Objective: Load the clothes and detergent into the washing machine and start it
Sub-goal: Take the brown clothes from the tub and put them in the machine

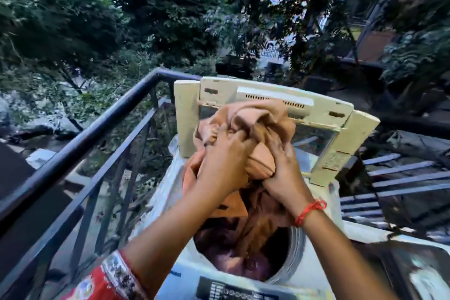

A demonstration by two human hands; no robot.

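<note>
Holding the brown cloth (246, 124) tight in my left hand (219, 168) and right hand (283, 173) over the washing machine (299, 246), some clothes (219, 248) are in; soap and starting are left.

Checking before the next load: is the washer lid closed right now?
No, the lid stands raised behind the open drum while both hands hold the orange cloth above it.

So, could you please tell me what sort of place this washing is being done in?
Probably an open balcony or terrace above street level: a dark metal railing runs beside the top-loading washing machine, and trees and another building lie beyond, with no wall or window between.
</note>
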